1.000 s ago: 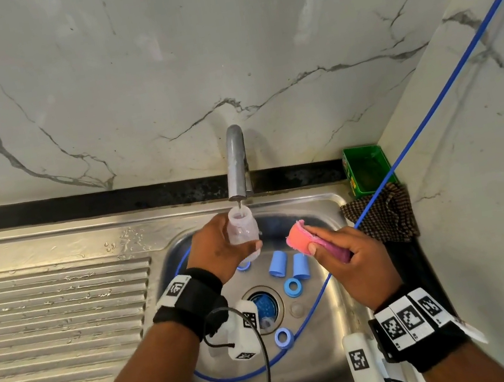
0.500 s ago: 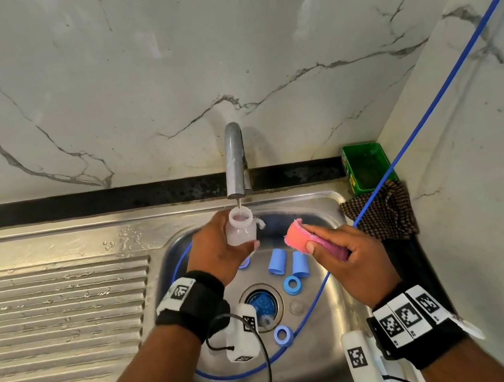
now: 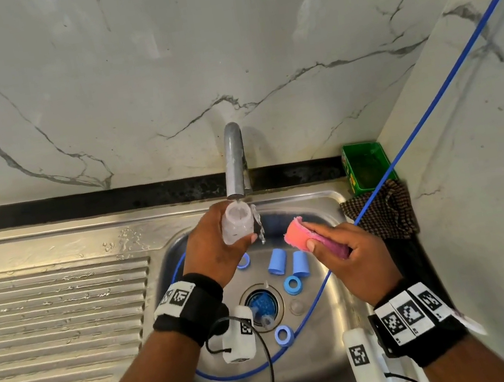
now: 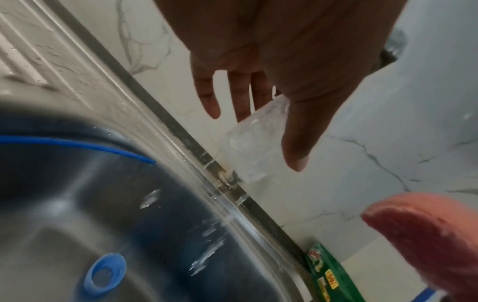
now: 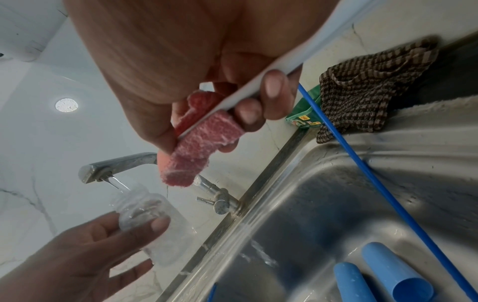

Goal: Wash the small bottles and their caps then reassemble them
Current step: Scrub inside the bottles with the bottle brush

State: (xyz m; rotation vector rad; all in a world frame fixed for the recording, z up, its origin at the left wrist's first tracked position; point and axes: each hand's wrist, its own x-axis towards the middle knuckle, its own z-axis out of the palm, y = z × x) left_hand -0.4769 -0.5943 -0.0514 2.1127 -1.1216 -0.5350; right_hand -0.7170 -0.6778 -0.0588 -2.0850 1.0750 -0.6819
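My left hand [image 3: 217, 250] grips a small clear bottle [image 3: 238, 224] upright under the tap [image 3: 234, 160], and water runs into its open mouth and spills down its side. The right wrist view shows the bottle [image 5: 152, 222] between thumb and fingers. My right hand [image 3: 355, 257] holds a pink sponge [image 3: 305, 237] just right of the bottle, apart from it. Two blue caps [image 3: 277, 261] lie on their sides in the sink basin [image 3: 342, 319]. Three blue rings [image 3: 292, 285] lie around the drain [image 3: 261, 306].
A blue hose [image 3: 430, 107] runs from the upper right down into the basin and loops round it. A green box [image 3: 368, 166] and a checked cloth [image 3: 384, 213] sit at the sink's back right corner. The ribbed draining board [image 3: 55, 317] lies to the left.
The left hand raised the bottle closer to the spout, and water now overflows down its side. The right hand with the sponge has barely moved.
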